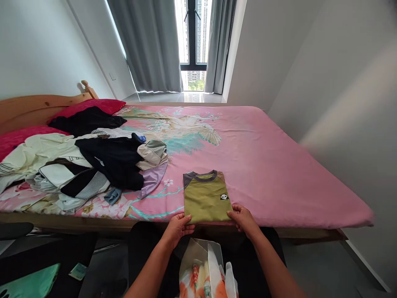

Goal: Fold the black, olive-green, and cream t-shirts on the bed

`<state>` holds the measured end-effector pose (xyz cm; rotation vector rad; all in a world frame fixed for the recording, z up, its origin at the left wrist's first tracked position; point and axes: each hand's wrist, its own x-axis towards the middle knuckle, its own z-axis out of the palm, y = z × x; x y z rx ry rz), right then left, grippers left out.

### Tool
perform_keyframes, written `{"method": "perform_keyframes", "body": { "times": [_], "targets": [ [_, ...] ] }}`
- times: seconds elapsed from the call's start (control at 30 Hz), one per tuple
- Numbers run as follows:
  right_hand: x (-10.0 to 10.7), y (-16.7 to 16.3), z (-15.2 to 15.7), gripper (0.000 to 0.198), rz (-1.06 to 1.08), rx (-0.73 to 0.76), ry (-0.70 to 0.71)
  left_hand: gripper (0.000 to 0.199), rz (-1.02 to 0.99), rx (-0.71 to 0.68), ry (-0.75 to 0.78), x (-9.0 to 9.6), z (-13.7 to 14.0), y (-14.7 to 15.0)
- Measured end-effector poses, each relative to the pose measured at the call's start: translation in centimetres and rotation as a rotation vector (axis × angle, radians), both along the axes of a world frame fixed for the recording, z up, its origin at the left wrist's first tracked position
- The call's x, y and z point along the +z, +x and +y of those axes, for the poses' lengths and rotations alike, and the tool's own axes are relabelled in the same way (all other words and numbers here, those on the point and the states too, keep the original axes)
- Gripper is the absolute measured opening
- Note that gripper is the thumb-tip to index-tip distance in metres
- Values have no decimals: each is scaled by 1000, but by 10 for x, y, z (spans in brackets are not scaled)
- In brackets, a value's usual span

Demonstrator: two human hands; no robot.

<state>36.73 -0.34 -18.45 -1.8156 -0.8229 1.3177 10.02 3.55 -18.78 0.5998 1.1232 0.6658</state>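
Observation:
A folded olive-green T-shirt (206,198) with a dark collar, grey and brown shoulders and a small panda patch lies at the near edge of the bed. My left hand (178,227) pinches its lower left corner between thumb and fingers. At the lower right corner, my right hand (243,218) grips the cloth in the same way, thumb on top. The shirt's neck points away from me, toward the window. Below my hands, between my forearms, is a whitish plastic bag (204,269) with orange and white contents.
A heap of loose clothes (108,157), black, cream and lilac, covers the bed's left side near red pillows (93,106). The pink bedsheet (273,165) stretches right toward the wall. A green phone-like object (31,281) rests on a black surface at lower left.

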Motion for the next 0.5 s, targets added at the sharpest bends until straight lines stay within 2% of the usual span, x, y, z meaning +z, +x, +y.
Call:
{"method": "perform_keyframes", "body": {
  "times": [0.17,0.27,0.37,0.5],
  "targets": [
    [2,0,-17,27,205,104,-18,37,6,-66,-21,-9,-8,-12],
    [7,-6,-21,30,394,98,-8,34,-77,-60,-44,-4,-11,-16],
    [17,-14,-22,32,608,58,9,39,-204,-71,-51,17,-10,-17],
    [41,-18,-32,27,835,-56,54,52,-331,-107,-54,56,-17,-19]
  ]
}}
